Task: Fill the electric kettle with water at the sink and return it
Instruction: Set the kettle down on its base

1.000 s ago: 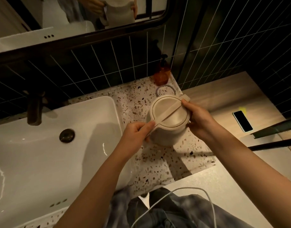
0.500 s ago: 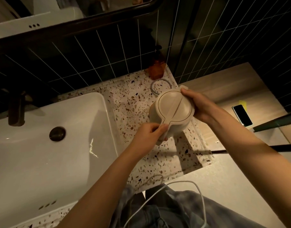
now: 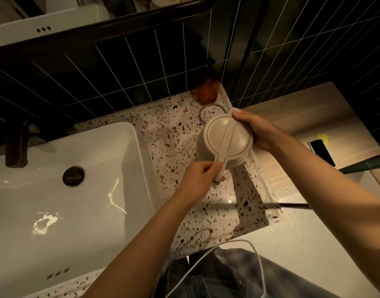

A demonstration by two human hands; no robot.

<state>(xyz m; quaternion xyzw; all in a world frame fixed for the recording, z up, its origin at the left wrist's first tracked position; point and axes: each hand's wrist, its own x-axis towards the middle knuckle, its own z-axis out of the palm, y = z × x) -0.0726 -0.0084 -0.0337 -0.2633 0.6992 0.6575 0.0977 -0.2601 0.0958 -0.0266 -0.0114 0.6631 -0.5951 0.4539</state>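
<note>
A cream electric kettle [image 3: 225,139] with its lid shut is over the speckled terrazzo counter [image 3: 176,134], right of the white sink basin [image 3: 62,190]. My left hand [image 3: 197,179] grips its handle at the near side. My right hand [image 3: 253,130] clasps the far right edge near the spout. Just behind the kettle a grey ring-shaped kettle base [image 3: 210,108] lies on the counter. A dark faucet [image 3: 15,145] stands at the sink's back left, and a dark drain plug [image 3: 73,175] sits in the basin.
An amber pump bottle [image 3: 207,89] stands against the dark tiled wall behind the kettle. A phone [image 3: 321,151] lies on the wooden shelf [image 3: 292,108] to the right. A white cable [image 3: 238,252] loops near my body. A dark rod [image 3: 292,204] crosses the counter's right edge.
The kettle has turned, its handle swinging toward me, and it sits slightly further right. Both hands keep their hold. The view has shifted left and down.
</note>
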